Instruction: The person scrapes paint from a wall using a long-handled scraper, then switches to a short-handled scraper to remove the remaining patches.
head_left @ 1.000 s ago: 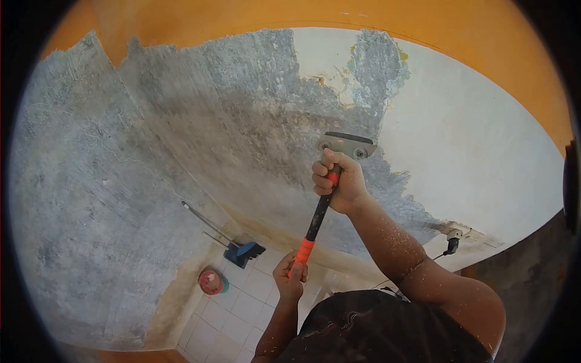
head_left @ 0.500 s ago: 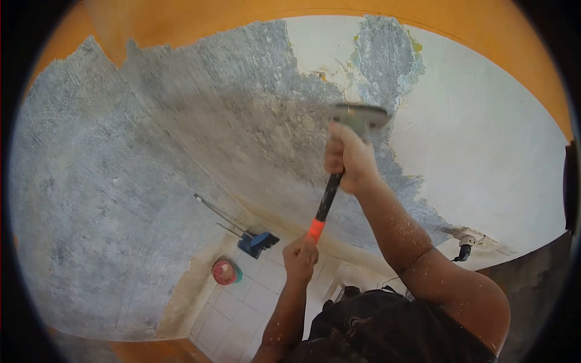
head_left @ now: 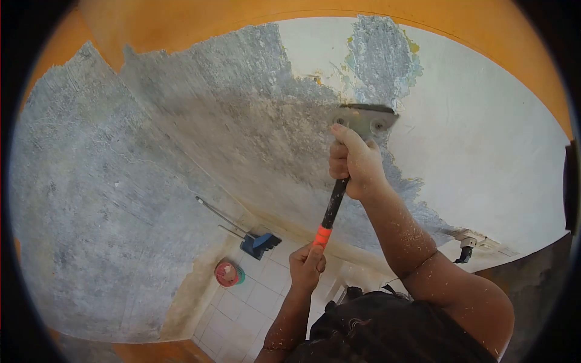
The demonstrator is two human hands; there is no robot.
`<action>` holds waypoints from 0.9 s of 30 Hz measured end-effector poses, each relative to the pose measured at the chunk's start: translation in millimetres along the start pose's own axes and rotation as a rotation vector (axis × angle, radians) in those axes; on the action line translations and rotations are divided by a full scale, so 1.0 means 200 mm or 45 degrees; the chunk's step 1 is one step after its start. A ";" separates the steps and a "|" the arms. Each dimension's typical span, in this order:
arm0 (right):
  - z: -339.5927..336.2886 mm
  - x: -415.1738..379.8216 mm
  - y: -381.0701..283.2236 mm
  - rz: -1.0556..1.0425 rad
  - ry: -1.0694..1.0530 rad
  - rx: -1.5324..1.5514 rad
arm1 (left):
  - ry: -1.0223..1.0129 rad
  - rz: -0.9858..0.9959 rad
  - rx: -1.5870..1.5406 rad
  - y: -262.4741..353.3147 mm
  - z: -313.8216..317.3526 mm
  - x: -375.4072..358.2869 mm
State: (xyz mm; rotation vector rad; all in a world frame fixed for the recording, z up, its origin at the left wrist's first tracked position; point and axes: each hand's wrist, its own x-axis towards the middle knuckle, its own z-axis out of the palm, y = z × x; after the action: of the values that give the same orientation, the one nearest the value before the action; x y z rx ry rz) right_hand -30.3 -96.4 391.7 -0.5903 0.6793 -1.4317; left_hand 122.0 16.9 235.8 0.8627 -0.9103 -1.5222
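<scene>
A long-handled scraper [head_left: 365, 120] with a wide blade is held against the wall [head_left: 272, 121], at the border between rough grey surface and smooth white paint [head_left: 472, 127]. My right hand [head_left: 356, 158] is wrapped round its black handle just below the head. Lower down, my left hand [head_left: 308, 266] closes round the handle near its orange band [head_left: 322, 236]. The blade's edge lies close to the wall; whether it touches all along cannot be seen. Pale flakes and dust cover my right hand and forearm.
On the tiled floor [head_left: 239, 308] stand a reddish bucket [head_left: 227, 273] and a blue dustpan with a broom [head_left: 260, 243] by the corner. A wall socket with a black plug [head_left: 466, 247] sits low on the right. Orange paint [head_left: 242, 13] borders the wall's top.
The scraper and both hands have shifted slightly right and down in view. The blade looks sharper now than before. Both hands keep their grip.
</scene>
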 end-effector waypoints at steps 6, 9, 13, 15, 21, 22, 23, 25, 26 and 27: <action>0.00 -0.02 -0.02 -0.026 0.058 -0.040 | 0.036 -0.111 0.051 -0.02 0.02 -0.01; -0.02 -0.02 -0.03 -0.003 0.031 -0.040 | -0.005 -0.082 0.046 -0.03 0.03 0.00; -0.04 -0.04 -0.03 0.037 0.090 -0.008 | 0.006 -0.089 0.069 -0.01 0.09 -0.04; -0.01 -0.01 -0.07 -0.012 0.012 -0.069 | 0.018 -0.112 0.076 0.01 0.11 -0.03; -0.03 -0.05 -0.04 -0.017 0.095 -0.023 | -0.037 -0.023 0.108 -0.03 0.07 -0.05; -0.04 -0.06 -0.01 0.039 0.165 -0.097 | 0.001 -0.103 0.091 -0.07 0.08 -0.08; -0.03 -0.04 -0.03 0.030 0.154 -0.095 | 0.041 -0.182 0.075 -0.08 0.08 -0.09; 0.02 -0.03 -0.09 0.003 0.062 -0.109 | 0.022 -0.189 0.074 0.00 0.14 -0.05; 0.06 -0.01 -0.13 -0.043 0.021 -0.088 | 0.002 -0.112 0.084 0.05 0.15 -0.01; 0.05 -0.01 -0.12 -0.038 0.024 -0.088 | -0.023 -0.028 0.099 0.09 0.14 0.01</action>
State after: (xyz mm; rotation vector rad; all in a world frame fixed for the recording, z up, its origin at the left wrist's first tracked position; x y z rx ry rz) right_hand -39.0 -95.8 417.1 -0.6440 0.7400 -1.4472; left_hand 104.7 16.3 263.9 0.9194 -0.9815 -1.5239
